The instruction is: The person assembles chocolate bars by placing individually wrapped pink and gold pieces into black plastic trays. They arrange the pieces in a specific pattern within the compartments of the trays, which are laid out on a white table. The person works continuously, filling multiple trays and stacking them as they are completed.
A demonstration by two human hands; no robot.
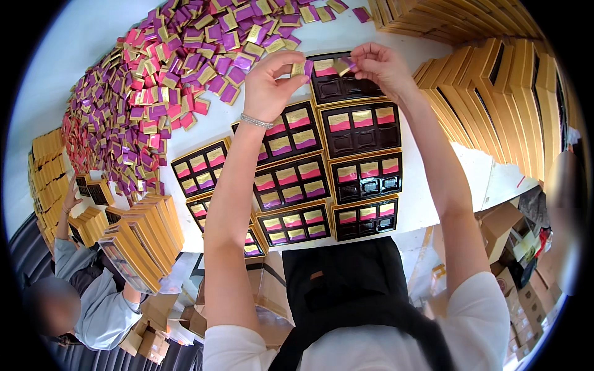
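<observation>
My left hand [272, 86], a bracelet at its wrist, pinches a small purple-and-gold wrapped square [302, 68] between thumb and fingers. Another purple-and-gold wrapped square [343, 65], slightly blurred, is pinched in my right hand [382, 69]. Both hands are over the farthest gold-edged box [352, 91], whose dark tray has compartments; pink-and-gold squares show in its far row. Nearer me in that column, another box [361, 128] has its far row filled with pink-and-gold squares and its near row bare. Boxes in the column left of it [291, 180] hold pink squares in the far row, purple in the near.
A large loose heap of pink and purple wrapped squares [179, 68] covers the table's far left. Stacked gold-edged boxes [489, 93] stand at the right, and more stacks [139, 238] at the left. A co-worker [102, 297] is at lower left. Cardboard boxes [498, 226] lie at lower right.
</observation>
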